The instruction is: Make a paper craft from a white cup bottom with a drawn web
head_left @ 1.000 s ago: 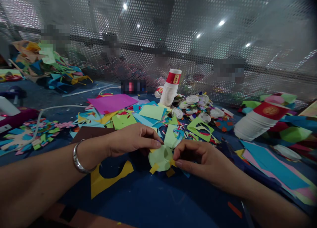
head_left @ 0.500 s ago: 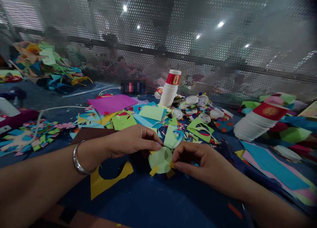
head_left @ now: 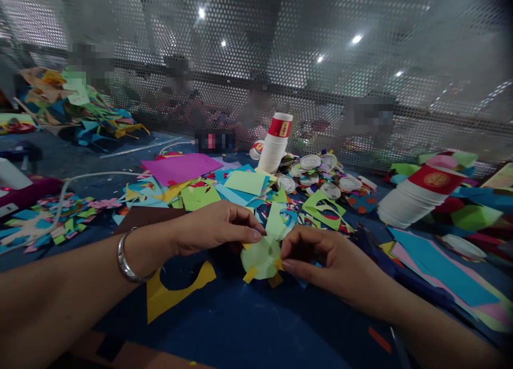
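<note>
In the head view, a pale green paper circle (head_left: 260, 259) lies between my hands with small yellow paper tabs (head_left: 250, 274) sticking out around its edge. My left hand (head_left: 220, 227), with a silver bangle on the wrist, pinches the circle's upper left edge; the fingers below are hidden. My right hand (head_left: 320, 257) is closed at the right edge, thumb and forefinger on a yellow paper piece (head_left: 278, 264) there. A cut yellow paper scrap (head_left: 180, 297) with a curved gap lies below my left wrist. Just beyond the circle is a pale green offcut (head_left: 276, 219).
A purple sheet (head_left: 182, 170) and coloured papers cover the middle of the blue table. Stacked paper cups (head_left: 274, 147) stand behind; another cup stack (head_left: 419, 195) leans at the right. White round pieces (head_left: 310, 162) form a heap. A white cable (head_left: 96, 174) crosses the left side.
My right hand's fingertips have shifted very slightly at the circle's edge. My left hand stays where it was, and the circle has hardly moved.
</note>
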### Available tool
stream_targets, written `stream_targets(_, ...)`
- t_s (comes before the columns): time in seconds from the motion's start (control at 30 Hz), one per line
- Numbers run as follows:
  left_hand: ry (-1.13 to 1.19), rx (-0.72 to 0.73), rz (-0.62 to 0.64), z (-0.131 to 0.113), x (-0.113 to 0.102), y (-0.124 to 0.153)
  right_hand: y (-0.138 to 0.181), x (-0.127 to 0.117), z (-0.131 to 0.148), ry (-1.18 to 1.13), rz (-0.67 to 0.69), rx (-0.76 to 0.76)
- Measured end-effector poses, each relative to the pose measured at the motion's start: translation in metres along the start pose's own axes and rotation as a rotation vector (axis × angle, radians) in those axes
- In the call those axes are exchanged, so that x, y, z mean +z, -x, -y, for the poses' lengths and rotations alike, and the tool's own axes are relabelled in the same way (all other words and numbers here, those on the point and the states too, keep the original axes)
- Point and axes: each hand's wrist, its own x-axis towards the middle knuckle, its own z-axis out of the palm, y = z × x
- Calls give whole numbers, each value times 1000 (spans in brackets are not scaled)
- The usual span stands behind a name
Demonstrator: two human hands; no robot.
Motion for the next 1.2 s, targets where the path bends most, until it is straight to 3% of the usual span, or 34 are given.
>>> stream_targets(0.93, 48, 35, 87, -5, 3, 3, 0, 4, 2, -164, -60, -37)
stream_targets(1.2, 169, -85, 141, 0, -4, 3, 2, 1, 3, -149, -155, -69)
